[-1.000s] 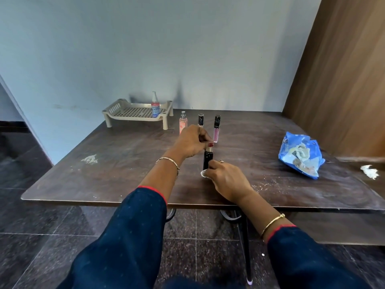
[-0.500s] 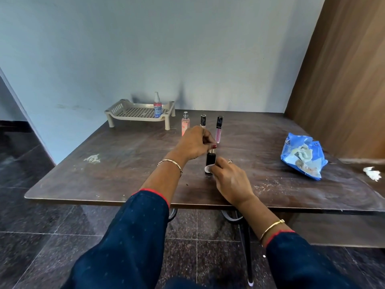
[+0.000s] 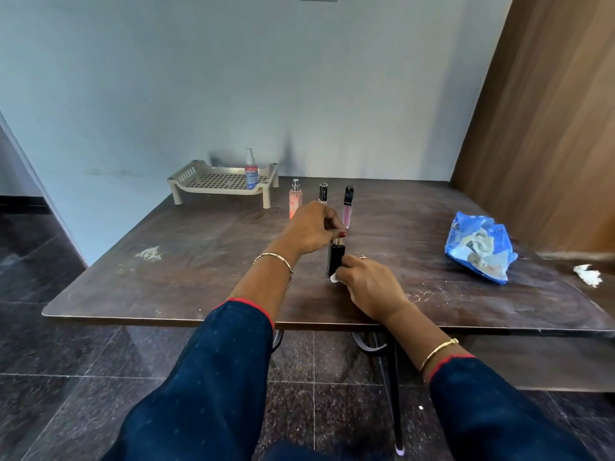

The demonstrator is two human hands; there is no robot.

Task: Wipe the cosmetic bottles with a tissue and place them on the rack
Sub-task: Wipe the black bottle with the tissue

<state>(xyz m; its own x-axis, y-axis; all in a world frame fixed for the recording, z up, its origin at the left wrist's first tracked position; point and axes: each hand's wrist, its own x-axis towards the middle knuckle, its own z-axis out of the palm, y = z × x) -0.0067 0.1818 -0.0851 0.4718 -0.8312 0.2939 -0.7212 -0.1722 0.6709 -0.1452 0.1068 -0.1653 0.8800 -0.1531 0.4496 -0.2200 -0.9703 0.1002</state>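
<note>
A small black bottle (image 3: 335, 259) stands upright on the brown table (image 3: 206, 261). My left hand (image 3: 311, 229) pinches its top. My right hand (image 3: 369, 286) presses a white tissue (image 3: 333, 278) against the bottle's lower side. Behind my hands stand a pink spray bottle (image 3: 295, 199), a black-capped tube (image 3: 323, 193) partly hidden by my left hand, and a pink gloss tube (image 3: 348, 207). At the back left of the table sits a beige perforated rack (image 3: 213, 182) with one clear pink-labelled bottle (image 3: 251, 170) on it.
A crumpled blue tissue packet (image 3: 479, 251) lies on the table's right side. A used white tissue (image 3: 588, 275) rests at the far right edge. A wooden panel (image 3: 545, 121) rises on the right, the wall stands behind, and dark floor tiles lie below.
My right hand with the tissue has slid slightly along the black bottle's lower side. My left hand stays on its top. The view has shifted a little.
</note>
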